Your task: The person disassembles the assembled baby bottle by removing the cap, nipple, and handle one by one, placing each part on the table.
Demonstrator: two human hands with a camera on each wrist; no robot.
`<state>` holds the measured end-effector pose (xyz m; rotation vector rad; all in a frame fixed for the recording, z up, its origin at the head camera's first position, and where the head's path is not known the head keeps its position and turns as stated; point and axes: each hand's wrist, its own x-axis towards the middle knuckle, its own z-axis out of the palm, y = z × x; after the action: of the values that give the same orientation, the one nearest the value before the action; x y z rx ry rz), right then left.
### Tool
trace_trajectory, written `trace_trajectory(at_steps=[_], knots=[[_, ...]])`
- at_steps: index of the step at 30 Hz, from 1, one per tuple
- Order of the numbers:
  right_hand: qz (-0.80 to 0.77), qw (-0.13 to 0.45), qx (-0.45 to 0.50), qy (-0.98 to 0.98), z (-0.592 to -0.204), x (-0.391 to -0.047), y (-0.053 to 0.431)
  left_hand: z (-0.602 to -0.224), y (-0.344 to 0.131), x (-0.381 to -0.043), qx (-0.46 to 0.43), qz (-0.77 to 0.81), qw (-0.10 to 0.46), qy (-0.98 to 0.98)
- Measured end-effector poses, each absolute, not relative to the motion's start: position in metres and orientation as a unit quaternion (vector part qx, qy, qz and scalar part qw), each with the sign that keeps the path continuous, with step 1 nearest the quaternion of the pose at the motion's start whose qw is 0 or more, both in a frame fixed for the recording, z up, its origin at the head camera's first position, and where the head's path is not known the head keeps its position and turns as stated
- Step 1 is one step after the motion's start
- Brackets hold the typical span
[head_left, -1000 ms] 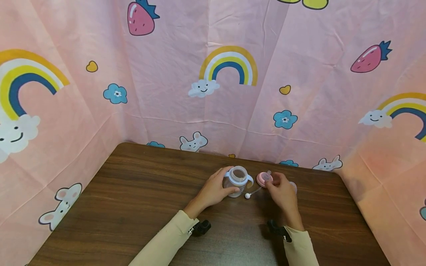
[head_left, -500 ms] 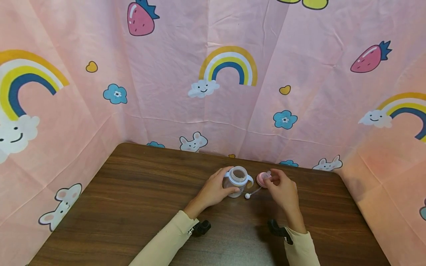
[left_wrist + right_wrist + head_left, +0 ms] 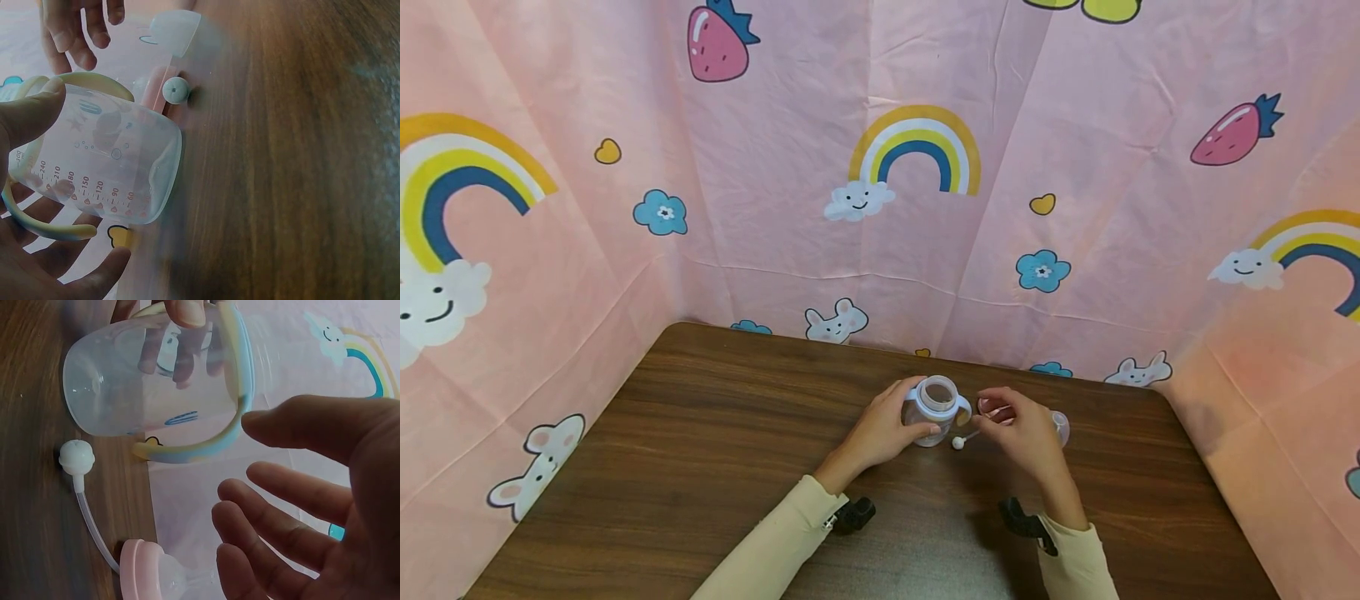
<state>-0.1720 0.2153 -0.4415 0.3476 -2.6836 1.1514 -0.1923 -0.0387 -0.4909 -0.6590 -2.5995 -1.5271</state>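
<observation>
My left hand [image 3: 883, 423] grips a clear baby bottle [image 3: 106, 156], thumb on one side and fingers on the other. The bottle stands upright and uncapped on the table, with a pale blue ring and two curved handles [image 3: 200, 450]. My right hand [image 3: 1028, 432] holds nothing; its fingers are spread and loosely bent, the thumb tip close by the right-hand handle. Below those fingers lies a pink nipple collar [image 3: 140, 569] with a clear nipple, partly hidden by the hand in the head view. A thin straw runs from it to a white weighted ball [image 3: 77, 457].
A clear dome cap [image 3: 1061, 427] stands on the dark wood table [image 3: 737, 450] just right of my right hand. Behind the table's far edge hangs a pink patterned cloth [image 3: 925, 250]. Black camera mounts sit on both wrists.
My right hand has left the nipple and moved left toward the bottle's handle, its fingers opening. The collar stays on the table. My left hand and the bottle have not moved.
</observation>
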Motion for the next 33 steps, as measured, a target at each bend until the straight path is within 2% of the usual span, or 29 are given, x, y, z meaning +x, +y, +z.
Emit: trace_trajectory(at_steps=[33], knots=[[0.368,0.099,0.113,-0.918,-0.456,-0.176,0.201,-0.489,-0.039,-0.192,-0.213,-0.498,0.026,-0.84]])
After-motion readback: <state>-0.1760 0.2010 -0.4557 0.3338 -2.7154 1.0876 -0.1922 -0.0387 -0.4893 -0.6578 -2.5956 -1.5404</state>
